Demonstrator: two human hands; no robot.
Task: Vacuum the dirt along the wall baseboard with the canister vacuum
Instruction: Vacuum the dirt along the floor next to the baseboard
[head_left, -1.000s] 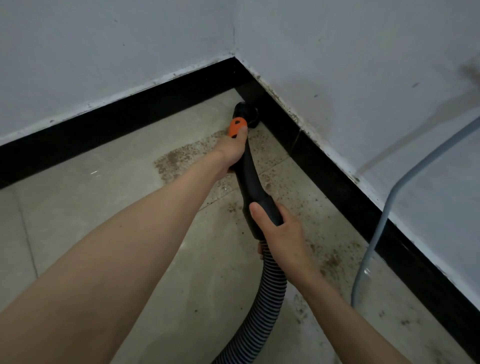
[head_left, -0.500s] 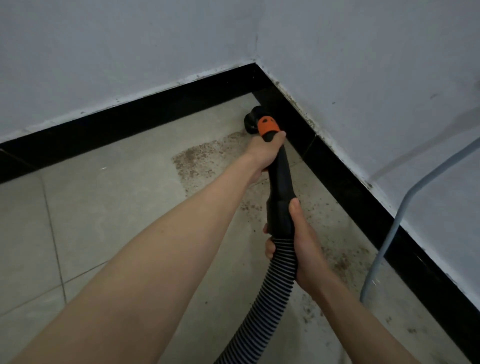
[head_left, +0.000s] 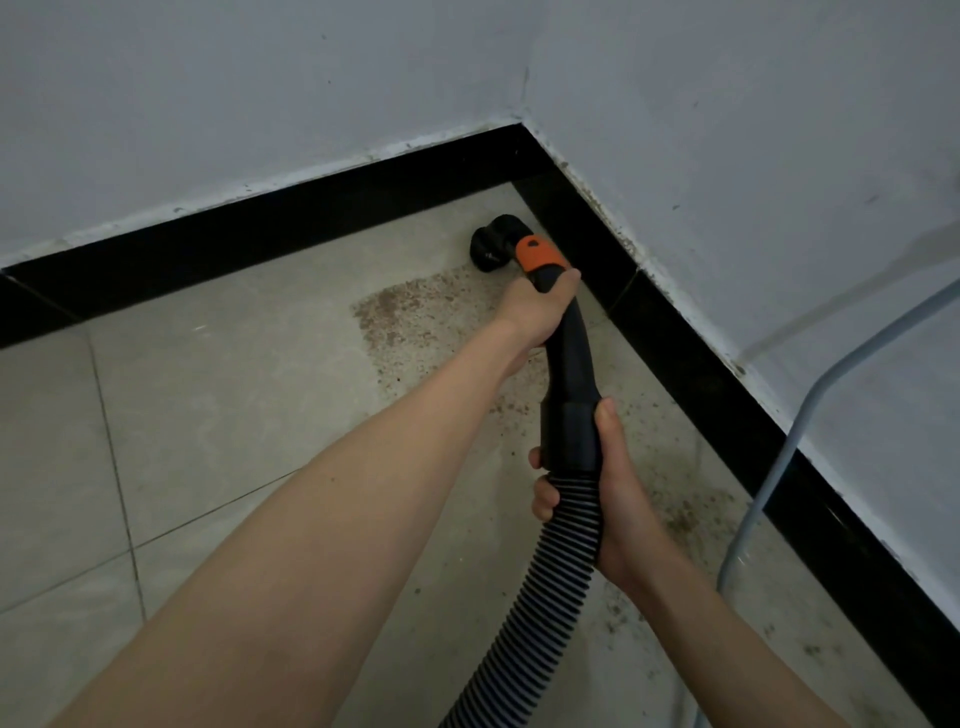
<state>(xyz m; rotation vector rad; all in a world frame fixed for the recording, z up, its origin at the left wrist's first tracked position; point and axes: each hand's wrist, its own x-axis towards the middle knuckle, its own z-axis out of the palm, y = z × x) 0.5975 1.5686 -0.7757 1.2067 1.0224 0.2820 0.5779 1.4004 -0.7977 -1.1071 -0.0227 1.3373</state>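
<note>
Grey-white walls (head_left: 260, 104) fill the upper frame and meet in a corner at upper centre, with the black baseboard (head_left: 691, 364) running along their foot. Beige floor tiles (head_left: 208, 389) carry a brown patch of dirt (head_left: 415, 317) at centre and a thinner scatter along the right-hand baseboard toward the lower right. I see a ribbed hose (head_left: 545, 597) rising from the bottom edge into the black wand (head_left: 569, 364), which ends in a round nozzle (head_left: 491, 249) near the corner, just left of the baseboard.

My left hand (head_left: 535, 312) grips the wand just below its orange collar (head_left: 537, 254); my right hand (head_left: 613, 499) wraps the cuff where hose joins wand, fingers (head_left: 540, 499) curled round it.

To do this pass well, I judge the nozzle should stay flat on the tile and draw slowly back along the baseboard through the scatter, then across the centre patch.

Against half a second ago, the nozzle sits a little further left of the baseboard, and the patch looks unchanged.
</note>
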